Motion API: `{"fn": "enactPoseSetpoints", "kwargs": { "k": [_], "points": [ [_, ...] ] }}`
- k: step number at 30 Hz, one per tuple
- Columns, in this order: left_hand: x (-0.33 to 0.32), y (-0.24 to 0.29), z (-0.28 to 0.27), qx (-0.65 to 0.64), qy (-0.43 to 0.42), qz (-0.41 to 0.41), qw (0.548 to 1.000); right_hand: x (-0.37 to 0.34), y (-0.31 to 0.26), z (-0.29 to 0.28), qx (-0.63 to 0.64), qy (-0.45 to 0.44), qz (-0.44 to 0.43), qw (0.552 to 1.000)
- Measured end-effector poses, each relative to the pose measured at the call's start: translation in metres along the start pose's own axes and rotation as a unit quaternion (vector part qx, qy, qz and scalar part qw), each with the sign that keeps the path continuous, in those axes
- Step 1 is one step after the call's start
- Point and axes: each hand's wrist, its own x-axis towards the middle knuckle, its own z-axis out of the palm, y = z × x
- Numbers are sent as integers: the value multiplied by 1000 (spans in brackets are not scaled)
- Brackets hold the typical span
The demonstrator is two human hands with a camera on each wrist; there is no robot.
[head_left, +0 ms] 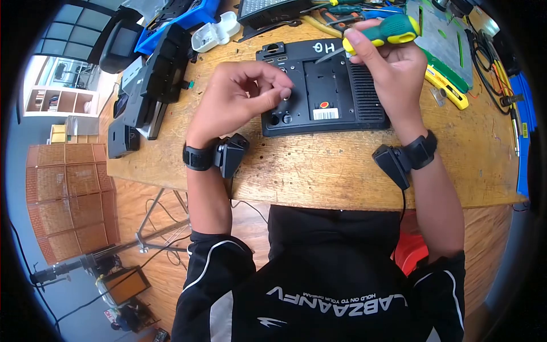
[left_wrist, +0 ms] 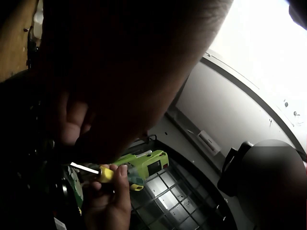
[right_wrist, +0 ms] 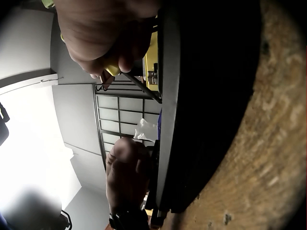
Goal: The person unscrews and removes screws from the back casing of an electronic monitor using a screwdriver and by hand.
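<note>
A black plastic device housing [head_left: 336, 117] lies on the workbench, with a recessed middle, side vents, a barcode sticker and white handwritten letters. Over its left part is my left hand [head_left: 233, 100], fingers curled and thumb meeting a fingertip close above the surface. I cannot tell whether something small is between those fingertips. My right hand [head_left: 396, 71] grips a green and yellow screwdriver [head_left: 399, 28] above the vents. Its metal shaft slants down and left over the top of the recess. In the left wrist view, the screwdriver [left_wrist: 106, 174] also shows, held between thumb and fingers.
A yellow utility knife [head_left: 447, 88] and a green-edged panel [head_left: 450, 51] lie to the right. Pliers and other tools crowd the back. At left stand a white plastic piece [head_left: 216, 32], a blue bin [head_left: 196, 16] and black equipment [head_left: 165, 68]. The wooden bench's front edge [head_left: 319, 204] is near my body.
</note>
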Motion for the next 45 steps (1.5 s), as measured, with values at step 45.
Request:
{"fn": "enactPoseSetpoints", "kwargs": {
  "k": [45],
  "points": [
    [1, 13, 3, 153, -84, 65, 983, -3, -8, 3, -80, -31, -40, 996]
  ]
}}
